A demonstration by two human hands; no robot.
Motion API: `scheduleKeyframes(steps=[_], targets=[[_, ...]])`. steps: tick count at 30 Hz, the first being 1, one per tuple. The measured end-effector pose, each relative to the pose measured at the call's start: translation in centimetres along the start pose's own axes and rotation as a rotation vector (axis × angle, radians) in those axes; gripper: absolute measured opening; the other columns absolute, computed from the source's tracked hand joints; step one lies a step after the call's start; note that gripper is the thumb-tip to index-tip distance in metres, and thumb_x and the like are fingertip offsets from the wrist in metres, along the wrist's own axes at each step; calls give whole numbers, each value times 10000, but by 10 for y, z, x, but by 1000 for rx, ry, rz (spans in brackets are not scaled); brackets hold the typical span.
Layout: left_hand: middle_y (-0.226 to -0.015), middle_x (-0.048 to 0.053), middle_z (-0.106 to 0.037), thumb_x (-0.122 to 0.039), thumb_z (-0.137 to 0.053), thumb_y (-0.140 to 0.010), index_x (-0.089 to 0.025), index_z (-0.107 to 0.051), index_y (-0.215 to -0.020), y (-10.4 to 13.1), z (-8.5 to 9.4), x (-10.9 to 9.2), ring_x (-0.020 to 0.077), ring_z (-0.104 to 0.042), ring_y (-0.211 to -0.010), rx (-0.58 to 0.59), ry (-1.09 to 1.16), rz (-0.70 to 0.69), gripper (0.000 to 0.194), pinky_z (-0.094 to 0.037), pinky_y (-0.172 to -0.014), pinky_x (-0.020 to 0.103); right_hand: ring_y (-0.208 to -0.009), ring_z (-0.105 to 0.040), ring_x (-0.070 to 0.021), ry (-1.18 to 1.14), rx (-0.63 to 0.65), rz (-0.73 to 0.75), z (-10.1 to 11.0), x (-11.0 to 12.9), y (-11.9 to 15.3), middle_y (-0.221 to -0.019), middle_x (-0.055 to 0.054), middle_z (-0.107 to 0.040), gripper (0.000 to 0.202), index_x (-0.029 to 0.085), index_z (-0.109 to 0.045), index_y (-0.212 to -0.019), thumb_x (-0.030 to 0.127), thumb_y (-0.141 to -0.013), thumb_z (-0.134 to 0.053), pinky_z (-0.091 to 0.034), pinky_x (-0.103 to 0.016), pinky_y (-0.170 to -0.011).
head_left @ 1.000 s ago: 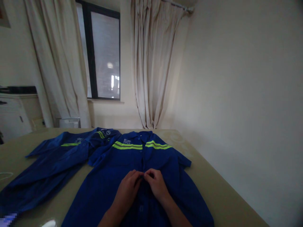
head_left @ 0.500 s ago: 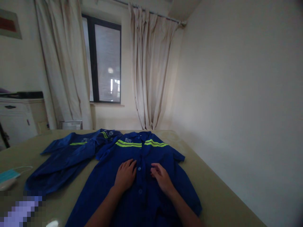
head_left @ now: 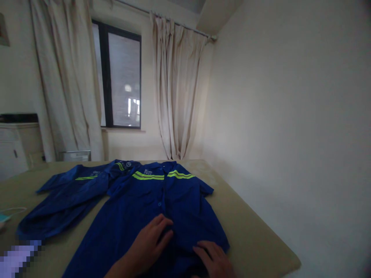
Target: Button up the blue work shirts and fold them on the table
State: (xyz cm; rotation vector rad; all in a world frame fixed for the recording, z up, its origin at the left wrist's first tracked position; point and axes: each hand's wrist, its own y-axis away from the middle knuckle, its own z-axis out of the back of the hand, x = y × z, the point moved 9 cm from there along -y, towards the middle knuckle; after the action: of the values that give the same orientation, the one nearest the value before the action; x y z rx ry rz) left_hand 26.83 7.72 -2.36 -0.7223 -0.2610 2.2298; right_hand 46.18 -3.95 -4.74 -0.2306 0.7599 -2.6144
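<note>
A blue short-sleeved work shirt (head_left: 179, 200) with yellow-green reflective stripes lies front up, its collar pointing away from me. My left hand (head_left: 152, 241) is over the button placket below the chest, thumb apart from the fingers and nothing held. Lower down and to the right, my right hand (head_left: 214, 258) rests at the shirt's side with its fingers parted; part of it is cut off by the bottom edge. Beneath both hands the cloth is dark and wrinkled, and its lower hem is out of view.
A second blue shirt (head_left: 66, 197) with stripes lies on the left, touching the first one's sleeve. Both are on a beige-covered surface (head_left: 257, 235). A light blue face mask (head_left: 4, 218) sits at the left edge. A white wall (head_left: 290, 116) runs along the right.
Both hands have moved down the shirt toward me, the right one farther and outward to its side. The view has turned slightly right.
</note>
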Motion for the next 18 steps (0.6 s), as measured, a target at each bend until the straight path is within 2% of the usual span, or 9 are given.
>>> scheduleKeyframes(steps=[2, 3, 5, 7, 10, 12, 13, 15, 18], targets=[[-1303, 37, -683, -595, -619, -896, -381, -659, -1274, 25, -12, -14, 277, -660, -1178, 49, -63, -86, 436, -541, -996, 364, -898, -700, -228, 27, -47, 4, -10, 16, -12, -1036, -24, -751, 317, 279, -690, -1115, 366, -817, -756, -534, -299, -809], [-1313, 57, -684, -635, -671, -839, -380, -665, -1281, 37, -15, -13, 307, -666, -1168, 44, -116, -98, 510, -555, -975, 386, -866, -688, -226, 43, -63, -21, -13, 19, -17, -995, -18, -746, 263, 276, -690, -1067, 258, -806, -725, -522, -307, -792], [-1320, 81, -689, -658, -703, -800, -380, -634, -1347, 58, -16, -2, 328, -675, -1152, 1, -212, -88, 618, -573, -949, 405, -848, -674, -231, 90, -77, -75, -14, 18, -24, -968, -17, -739, 349, 275, -685, -1048, 90, -757, -630, -507, -327, -790], [-1333, 66, -690, -606, -665, -864, -386, -547, -1441, 74, -11, 12, 294, -678, -1156, -53, -270, -74, 629, -581, -957, 385, -861, -682, -228, 153, -100, -98, -6, 5, -25, -996, -20, -745, 486, 279, -683, -1085, 2, -714, -537, -508, -330, -799], [-1378, 38, -671, -486, -607, -948, -374, -493, -1482, 89, 1, 22, 245, -673, -1179, -152, -333, -87, 557, -587, -971, 349, -850, -703, -214, 276, -190, -108, 19, -30, -13, -996, -22, -755, 544, 278, -699, -1060, -38, -691, -454, -529, -317, -779], [-1482, 45, -591, -439, -599, -962, -350, -471, -1500, 93, 7, 22, 243, -644, -1239, -212, -374, -118, 561, -576, -1001, 341, -827, -712, -207, 350, -248, -118, 35, -55, 2, -973, -20, -759, 548, 286, -707, -1056, -31, -701, -437, -544, -309, -750], [-1528, 48, -543, -431, -602, -960, -340, -435, -1524, 93, 7, 19, 242, -630, -1264, -230, -388, -144, 595, -569, -1014, 332, -848, -717, -204, 372, -255, -118, 40, -65, 10, -1012, -19, -760, 576, 293, -702, -1111, -23, -710, -436, -551, -301, -749], [-1558, 45, -504, -440, -609, -956, -320, -313, -1585, 93, 3, 13, 225, -631, -1266, -235, -397, -206, 705, -562, -1015, 295, -919, -723, -198, 395, -252, -103, 45, -76, 26, -1137, -20, -746, 661, 295, -653, -1270, -7, -723, -439, -562, -279, -751], [-1519, 27, -547, -478, -611, -954, -319, -190, -1618, 91, -11, 6, 203, -667, -1214, -189, -388, -256, 803, -567, -986, 272, -963, -719, -200, 441, -251, -110, 49, -78, 45, -1263, -28, -707, 785, 290, -564, -1415, -13, -703, -431, -564, -279, -752]])
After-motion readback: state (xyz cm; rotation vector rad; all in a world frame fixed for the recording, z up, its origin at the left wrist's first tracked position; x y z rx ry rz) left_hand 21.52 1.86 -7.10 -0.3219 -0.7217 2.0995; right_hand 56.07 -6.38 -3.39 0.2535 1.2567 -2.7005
